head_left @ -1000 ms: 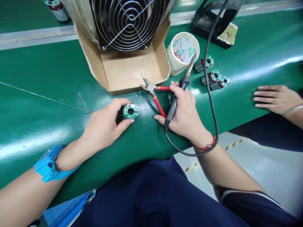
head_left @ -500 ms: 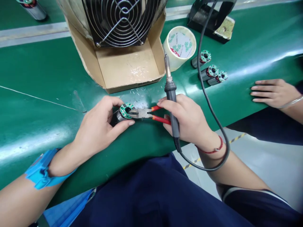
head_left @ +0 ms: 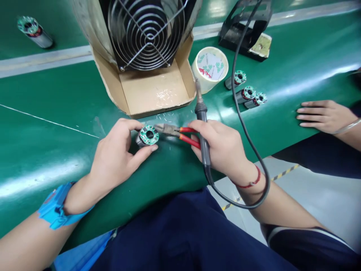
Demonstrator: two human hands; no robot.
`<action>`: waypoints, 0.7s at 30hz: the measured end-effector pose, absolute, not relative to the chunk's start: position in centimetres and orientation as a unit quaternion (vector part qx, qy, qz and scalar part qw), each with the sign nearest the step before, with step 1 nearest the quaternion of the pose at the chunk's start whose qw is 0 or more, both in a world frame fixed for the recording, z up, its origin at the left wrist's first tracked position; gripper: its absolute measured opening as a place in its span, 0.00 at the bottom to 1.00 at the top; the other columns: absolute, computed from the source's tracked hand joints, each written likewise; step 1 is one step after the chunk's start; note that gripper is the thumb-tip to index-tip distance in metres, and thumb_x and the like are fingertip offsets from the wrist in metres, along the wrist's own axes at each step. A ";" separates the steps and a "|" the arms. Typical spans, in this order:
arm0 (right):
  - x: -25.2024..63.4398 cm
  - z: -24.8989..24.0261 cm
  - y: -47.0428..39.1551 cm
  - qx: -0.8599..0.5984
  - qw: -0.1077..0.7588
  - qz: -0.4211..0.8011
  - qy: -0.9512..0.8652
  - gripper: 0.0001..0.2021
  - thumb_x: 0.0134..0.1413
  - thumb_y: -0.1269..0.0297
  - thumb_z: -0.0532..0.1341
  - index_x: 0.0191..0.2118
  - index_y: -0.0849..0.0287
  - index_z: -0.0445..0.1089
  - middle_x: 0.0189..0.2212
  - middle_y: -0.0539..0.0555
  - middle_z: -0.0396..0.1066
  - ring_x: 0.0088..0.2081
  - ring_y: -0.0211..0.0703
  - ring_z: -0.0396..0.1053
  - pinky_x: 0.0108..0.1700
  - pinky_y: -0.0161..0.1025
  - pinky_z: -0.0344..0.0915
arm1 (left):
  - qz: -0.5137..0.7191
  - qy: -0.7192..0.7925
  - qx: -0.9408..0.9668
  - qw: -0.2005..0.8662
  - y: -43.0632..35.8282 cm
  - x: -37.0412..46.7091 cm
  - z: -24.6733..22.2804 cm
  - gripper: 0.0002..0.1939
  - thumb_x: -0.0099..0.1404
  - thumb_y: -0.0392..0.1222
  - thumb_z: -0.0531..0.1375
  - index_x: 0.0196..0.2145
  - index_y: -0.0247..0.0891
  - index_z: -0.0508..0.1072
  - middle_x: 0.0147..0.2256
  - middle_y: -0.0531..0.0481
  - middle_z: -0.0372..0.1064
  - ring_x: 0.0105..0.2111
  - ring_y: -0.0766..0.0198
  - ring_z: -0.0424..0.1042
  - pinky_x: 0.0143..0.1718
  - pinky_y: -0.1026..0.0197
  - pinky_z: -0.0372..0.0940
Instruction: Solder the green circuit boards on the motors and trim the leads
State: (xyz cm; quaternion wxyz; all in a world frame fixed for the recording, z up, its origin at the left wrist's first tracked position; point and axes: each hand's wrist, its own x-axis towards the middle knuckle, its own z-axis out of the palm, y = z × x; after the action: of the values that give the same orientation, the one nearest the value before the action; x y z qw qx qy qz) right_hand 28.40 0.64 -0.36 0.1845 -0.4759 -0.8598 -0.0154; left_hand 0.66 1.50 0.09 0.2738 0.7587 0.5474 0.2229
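Between the thumb and fingers of my left hand [head_left: 118, 150] is a small cylindrical motor [head_left: 148, 135], topped by a round green circuit board with a dark hole in its middle. My right hand [head_left: 222, 145] grips red-handled cutting pliers [head_left: 167, 130] and, in the same grasp, a soldering iron [head_left: 201, 113] whose tip points away from me. The pliers' jaws are at the upper right edge of the board; whether they touch it I cannot tell. Short bits of wire [head_left: 165, 116] lie scattered on the green bench just beyond the pliers.
A cardboard tray [head_left: 152, 88] with wire clippings stands before a fan [head_left: 149, 35]. Right of it are a tape roll [head_left: 211, 64], several similar motors [head_left: 245, 94] and a black iron stand [head_left: 234, 41]. Another motor [head_left: 34, 32] stands far left. A co-worker's hand [head_left: 328, 116] rests at right.
The pliers' jaws have come off the middle of the board to its upper right edge. The motor's board now faces me more fully. The whole view has shifted slightly.
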 end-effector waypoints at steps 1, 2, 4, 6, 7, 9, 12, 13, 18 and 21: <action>28.1 -0.6 0.9 -0.504 0.187 -0.031 -0.842 0.14 0.66 0.63 0.60 0.54 0.61 0.71 0.33 0.56 0.74 0.33 0.49 0.70 0.34 0.43 0.66 | 0.245 0.549 0.750 0.274 1.6 0.3 0.1 0.23 0.66 0.47 0.67 0.56 0.43 0.66 0.37 0.54 0.68 0.25 0.69 0.63 0.28 0.62 0.60; 27.8 -0.9 1.2 -0.533 0.185 -0.047 -0.825 0.16 0.66 0.62 0.60 0.55 0.62 0.71 0.35 0.57 0.75 0.35 0.51 0.71 0.35 0.44 0.66 | 0.277 0.551 0.742 0.264 1.9 -0.3 0.1 0.28 0.65 0.48 0.68 0.59 0.44 0.66 0.39 0.54 0.69 0.23 0.71 0.60 0.26 0.62 0.58; 27.1 -1.4 1.8 -0.578 0.175 -0.063 -0.794 0.19 0.65 0.60 0.60 0.58 0.63 0.69 0.37 0.59 0.76 0.37 0.54 0.72 0.37 0.46 0.67 | 0.341 0.568 0.718 0.212 3.0 -1.7 0.2 0.31 0.63 0.49 0.69 0.62 0.45 0.68 0.42 0.52 0.71 0.22 0.74 0.58 0.24 0.63 0.57; 26.7 -1.8 2.4 -0.594 0.176 -0.053 -0.783 0.21 0.64 0.56 0.62 0.57 0.63 0.69 0.39 0.61 0.76 0.40 0.57 0.72 0.41 0.48 0.69 | 0.402 0.597 0.676 0.158 5.1 -3.3 0.2 0.27 0.62 0.46 0.67 0.58 0.43 0.74 0.41 0.52 0.74 0.24 0.72 0.63 0.28 0.64 0.61; 26.6 -1.9 2.6 -0.592 0.185 -0.043 -0.783 0.22 0.64 0.54 0.62 0.57 0.63 0.69 0.41 0.62 0.76 0.42 0.58 0.72 0.43 0.50 0.69 | 0.419 0.615 0.652 0.148 6.6 -4.1 0.1 0.24 0.62 0.44 0.66 0.56 0.41 0.77 0.40 0.51 0.75 0.28 0.70 0.68 0.32 0.63 0.65; 26.5 -1.9 2.9 -0.581 0.214 -0.029 -0.785 0.23 0.65 0.51 0.62 0.57 0.62 0.70 0.46 0.65 0.77 0.48 0.61 0.72 0.49 0.53 0.68 | 0.445 0.644 0.605 0.149 10.0 -5.4 -0.1 0.20 0.63 0.40 0.64 0.53 0.35 0.78 0.40 0.48 0.77 0.36 0.64 0.75 0.41 0.60 0.70; 26.8 -1.8 3.3 -0.572 0.260 -0.030 -0.777 0.18 0.68 0.53 0.60 0.54 0.62 0.72 0.42 0.63 0.79 0.45 0.58 0.74 0.47 0.51 0.68 | 0.378 0.715 0.573 0.131 15.5 -6.2 -0.7 0.17 0.65 0.37 0.65 0.52 0.29 0.76 0.44 0.44 0.78 0.43 0.60 0.77 0.50 0.57 0.71; 27.0 -1.8 3.3 -0.565 0.278 -0.034 -0.776 0.16 0.70 0.56 0.58 0.53 0.62 0.74 0.39 0.61 0.80 0.40 0.55 0.75 0.44 0.48 0.68 | 0.365 0.725 0.570 0.127 17.2 -6.1 -0.9 0.18 0.65 0.37 0.66 0.52 0.29 0.76 0.46 0.43 0.78 0.46 0.59 0.77 0.52 0.56 0.70; 28.2 -2.7 3.5 -0.562 0.340 -0.034 -0.753 0.17 0.73 0.59 0.56 0.57 0.60 0.75 0.39 0.58 0.84 0.34 0.48 0.79 0.38 0.43 0.71 | 0.312 0.756 0.566 0.105 23.0 -5.0 -1.5 0.21 0.66 0.36 0.66 0.56 0.33 0.74 0.55 0.39 0.76 0.58 0.50 0.74 0.62 0.53 0.66; 28.9 -3.5 3.6 -0.571 0.361 -0.017 -0.737 0.21 0.73 0.57 0.56 0.62 0.60 0.72 0.43 0.61 0.83 0.37 0.50 0.80 0.39 0.43 0.74 | 0.276 0.770 0.565 0.107 24.1 -4.9 -1.6 0.22 0.66 0.40 0.66 0.57 0.33 0.74 0.53 0.34 0.78 0.57 0.41 0.75 0.60 0.47 0.68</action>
State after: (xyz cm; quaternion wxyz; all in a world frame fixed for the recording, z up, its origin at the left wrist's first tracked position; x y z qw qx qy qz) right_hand 28.91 3.58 -3.52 0.3605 -0.5714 -0.7370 -0.0171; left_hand -4.88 24.14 -1.63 0.1075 0.5646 0.7704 0.2758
